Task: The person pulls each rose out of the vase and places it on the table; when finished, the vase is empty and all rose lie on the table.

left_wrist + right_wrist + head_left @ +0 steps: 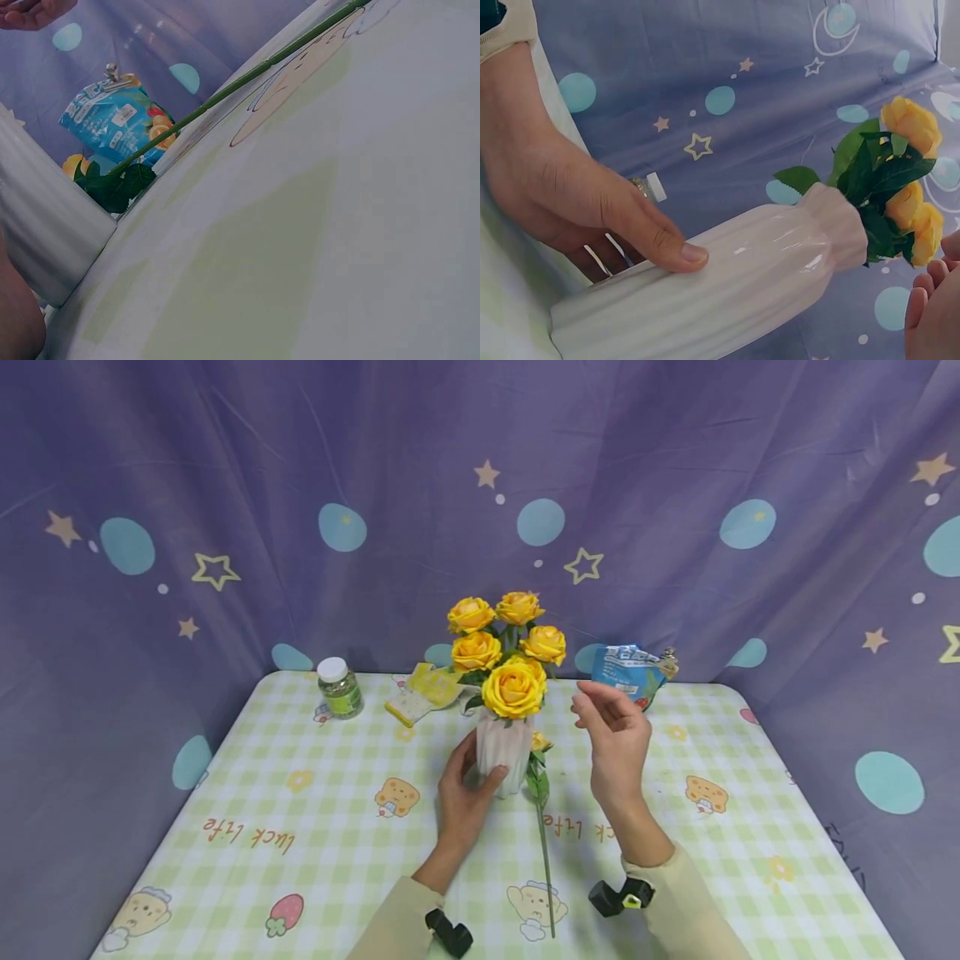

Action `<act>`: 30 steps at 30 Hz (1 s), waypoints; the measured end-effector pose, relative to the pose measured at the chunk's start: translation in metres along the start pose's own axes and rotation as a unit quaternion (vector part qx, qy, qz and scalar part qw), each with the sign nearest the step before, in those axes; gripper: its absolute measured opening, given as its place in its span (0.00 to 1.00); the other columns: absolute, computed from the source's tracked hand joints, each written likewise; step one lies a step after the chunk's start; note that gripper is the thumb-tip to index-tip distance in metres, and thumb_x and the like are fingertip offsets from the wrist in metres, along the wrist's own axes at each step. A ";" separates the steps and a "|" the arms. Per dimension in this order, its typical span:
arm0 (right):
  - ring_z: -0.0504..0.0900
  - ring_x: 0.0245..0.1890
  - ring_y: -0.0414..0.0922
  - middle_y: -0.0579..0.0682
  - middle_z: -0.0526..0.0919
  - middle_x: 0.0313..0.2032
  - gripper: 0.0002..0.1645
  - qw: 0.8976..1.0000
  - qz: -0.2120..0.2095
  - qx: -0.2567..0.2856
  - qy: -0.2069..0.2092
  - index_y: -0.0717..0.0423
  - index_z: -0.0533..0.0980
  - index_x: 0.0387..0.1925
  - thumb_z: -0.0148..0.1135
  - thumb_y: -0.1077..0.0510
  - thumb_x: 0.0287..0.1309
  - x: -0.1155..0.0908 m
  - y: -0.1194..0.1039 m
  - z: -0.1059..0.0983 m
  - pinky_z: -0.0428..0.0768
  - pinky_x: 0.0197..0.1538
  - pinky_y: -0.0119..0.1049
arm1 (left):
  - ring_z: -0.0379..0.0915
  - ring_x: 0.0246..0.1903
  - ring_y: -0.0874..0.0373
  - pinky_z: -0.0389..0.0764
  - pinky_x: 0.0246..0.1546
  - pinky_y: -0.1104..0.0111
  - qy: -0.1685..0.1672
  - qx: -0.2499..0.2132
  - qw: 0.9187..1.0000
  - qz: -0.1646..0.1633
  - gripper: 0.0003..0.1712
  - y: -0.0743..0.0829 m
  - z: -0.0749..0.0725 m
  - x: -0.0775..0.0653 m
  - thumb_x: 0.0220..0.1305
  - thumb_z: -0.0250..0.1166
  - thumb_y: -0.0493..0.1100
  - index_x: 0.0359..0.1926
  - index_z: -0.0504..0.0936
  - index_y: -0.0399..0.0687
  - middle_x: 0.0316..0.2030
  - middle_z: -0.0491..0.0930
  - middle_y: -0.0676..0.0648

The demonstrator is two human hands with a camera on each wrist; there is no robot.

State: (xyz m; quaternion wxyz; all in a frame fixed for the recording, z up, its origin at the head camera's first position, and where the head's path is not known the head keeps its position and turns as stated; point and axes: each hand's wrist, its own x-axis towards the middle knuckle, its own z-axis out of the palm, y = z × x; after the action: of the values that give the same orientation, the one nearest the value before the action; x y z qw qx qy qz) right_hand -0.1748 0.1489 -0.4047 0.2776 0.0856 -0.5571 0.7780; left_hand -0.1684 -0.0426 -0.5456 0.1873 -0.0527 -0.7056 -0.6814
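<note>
A jar [341, 692] with a white lid stands near the far left corner of a table [322, 877] spread with a green-checked cover. To its right, close to the far edge, a yellow-and-white cloth [431, 689] lies crumpled.

Next comes the left hand [467, 785], wrapped round the left side of a vase [504, 747], its thumb across the front. The vase stands upright around the middle of the table, a little nearer the far edge. It could tip, being tall, narrow and heavy-topped, if this hand slackened or a stem were pushed in sideways; its shiny surface might also let the fingers slip. It is pale, pinkish white and ribbed, with a ruffled rim.

Above the rim crowd yellow roses [513, 689], fully opened, over dark green leaves; five show clearly, another is partly hidden. Packed this close, leaves could snag and drag a neighbour out.

Just right of the vase lies a loose rose [537, 783], bloom toward the far edge, its long bare stem toward the near edge. A sleeve brushing the stem could roll it.

The right hand [618, 739] hovers farther right, fingers loosely bent, holding nothing. Behind it, at the far edge, stands a blue bag [630, 677] closed with a clip [670, 654].
</note>
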 end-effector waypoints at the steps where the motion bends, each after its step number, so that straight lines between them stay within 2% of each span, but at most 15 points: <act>1: 0.88 0.35 0.40 0.48 0.90 0.38 0.09 1.000 0.005 -0.004 -0.002 0.71 0.87 0.50 0.71 0.71 0.70 0.001 0.001 0.001 0.86 0.38 0.30 | 0.80 0.66 0.48 0.78 0.71 0.55 0.000 0.000 1.000 0.000 0.40 0.000 0.000 0.000 0.67 0.80 0.37 0.77 0.77 0.44 0.69 0.83 0.44; 10: 0.88 0.44 0.46 0.43 0.90 0.42 0.12 0.993 0.093 -0.050 -0.048 0.67 0.87 0.56 0.67 0.66 0.77 0.009 0.016 0.007 0.87 0.42 0.32 | 0.80 0.66 0.49 0.78 0.72 0.52 0.001 -0.002 1.000 -0.003 0.40 0.001 -0.001 0.000 0.67 0.81 0.37 0.77 0.77 0.45 0.70 0.83 0.44; 20: 0.87 0.45 0.42 0.41 0.90 0.46 0.12 0.993 0.111 -0.023 -0.041 0.61 0.88 0.55 0.64 0.68 0.78 0.007 0.031 0.012 0.87 0.44 0.31 | 0.80 0.66 0.49 0.76 0.73 0.46 -0.001 -0.004 1.000 -0.002 0.39 0.001 0.001 0.001 0.68 0.80 0.37 0.77 0.77 0.46 0.69 0.83 0.45; 27: 0.86 0.45 0.39 0.39 0.90 0.47 0.13 0.992 0.117 -0.020 -0.044 0.62 0.88 0.56 0.62 0.67 0.79 0.007 0.035 0.019 0.87 0.45 0.30 | 0.80 0.66 0.49 0.77 0.72 0.55 0.000 0.000 1.000 0.000 0.39 0.000 0.001 0.000 0.68 0.80 0.37 0.77 0.77 0.46 0.70 0.82 0.46; 30: 0.86 0.44 0.38 0.42 0.91 0.47 0.12 0.991 0.121 -0.019 -0.047 0.62 0.89 0.53 0.62 0.67 0.79 0.006 0.036 0.020 0.87 0.46 0.31 | 0.80 0.66 0.49 0.77 0.72 0.56 0.000 0.001 1.000 -0.002 0.39 0.001 0.001 0.000 0.68 0.80 0.37 0.77 0.77 0.46 0.70 0.82 0.46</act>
State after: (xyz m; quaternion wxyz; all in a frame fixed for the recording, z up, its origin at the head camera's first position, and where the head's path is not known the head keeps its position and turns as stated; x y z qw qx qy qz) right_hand -0.2027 0.1242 -0.4240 0.1567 0.0484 -0.5903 0.7904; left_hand -0.1684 -0.0421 -0.5449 0.1863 -0.0513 -0.7064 -0.6809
